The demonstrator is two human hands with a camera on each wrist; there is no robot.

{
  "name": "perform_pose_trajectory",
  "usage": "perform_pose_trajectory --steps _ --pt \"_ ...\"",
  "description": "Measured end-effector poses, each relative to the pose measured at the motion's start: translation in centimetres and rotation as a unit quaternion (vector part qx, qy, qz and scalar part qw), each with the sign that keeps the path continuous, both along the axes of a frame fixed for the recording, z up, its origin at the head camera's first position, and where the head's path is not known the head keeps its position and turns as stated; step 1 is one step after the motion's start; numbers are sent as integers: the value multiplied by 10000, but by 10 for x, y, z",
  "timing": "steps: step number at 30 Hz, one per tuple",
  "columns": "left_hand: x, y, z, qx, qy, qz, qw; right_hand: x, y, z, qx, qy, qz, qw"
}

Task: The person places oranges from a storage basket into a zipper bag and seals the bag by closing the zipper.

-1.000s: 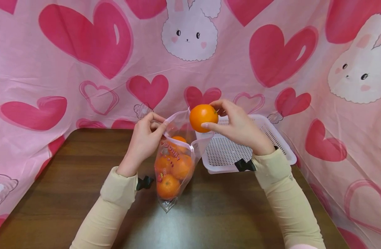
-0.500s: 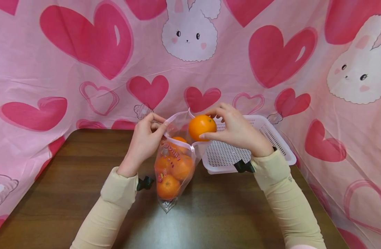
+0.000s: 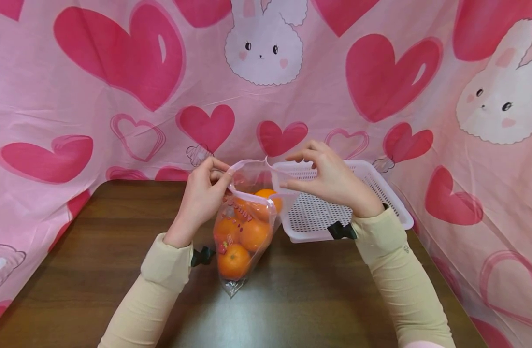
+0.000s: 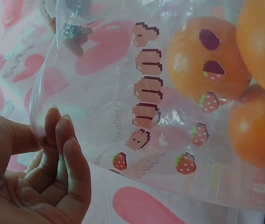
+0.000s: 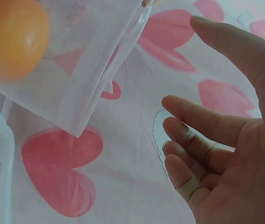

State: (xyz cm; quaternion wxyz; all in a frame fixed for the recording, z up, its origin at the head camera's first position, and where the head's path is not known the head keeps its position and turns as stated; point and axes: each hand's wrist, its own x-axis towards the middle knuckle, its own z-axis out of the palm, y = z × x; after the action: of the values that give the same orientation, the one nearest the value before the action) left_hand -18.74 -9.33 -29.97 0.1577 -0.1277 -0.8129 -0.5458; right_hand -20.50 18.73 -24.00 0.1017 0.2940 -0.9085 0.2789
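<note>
My left hand [image 3: 204,195] pinches the left side of the mouth of a clear, pink-rimmed zip bag [image 3: 244,195]. Several oranges [image 3: 234,261] lie inside it, with one orange [image 3: 269,198] at the top near the opening. In the left wrist view the thumb and fingers [image 4: 64,140] hold the bag's edge, and strawberry prints show on the plastic. My right hand [image 3: 331,179] hovers by the bag's right rim, fingers parted and holding nothing. The right wrist view shows that hand [image 5: 221,154] apart from the bag [image 5: 99,70].
A white perforated basket [image 3: 315,217] stands on the brown wooden table [image 3: 292,299] to the right of the bag, partly beneath my right hand. A pink cloth [image 3: 266,106] with hearts and rabbits hangs behind and at the sides.
The orange my right hand held over the bag's mouth went down and was let go; it now lies among the others inside. My left hand stays in place on the rim.
</note>
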Motion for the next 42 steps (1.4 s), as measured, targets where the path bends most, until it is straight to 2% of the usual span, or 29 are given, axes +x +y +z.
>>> perform_pose_trajectory --steps 12,18,27,34,42 --pt "0 0 -1 11 -50 -33 10000 -5 11 0 -317 121 -128 9993" --pt "0 0 -1 -17 -31 -17 10000 -8 25 -2 -519 -124 -489 9974" --pt "0 0 -1 15 -7 -31 10000 -12 50 -2 -723 -694 -1276 9867" --pt "0 0 0 12 -20 -33 10000 -17 71 -5 -956 -810 -1507 9806" --pt "0 0 0 -53 -17 5 10000 -29 93 -16 -1091 -988 -1832 9720"
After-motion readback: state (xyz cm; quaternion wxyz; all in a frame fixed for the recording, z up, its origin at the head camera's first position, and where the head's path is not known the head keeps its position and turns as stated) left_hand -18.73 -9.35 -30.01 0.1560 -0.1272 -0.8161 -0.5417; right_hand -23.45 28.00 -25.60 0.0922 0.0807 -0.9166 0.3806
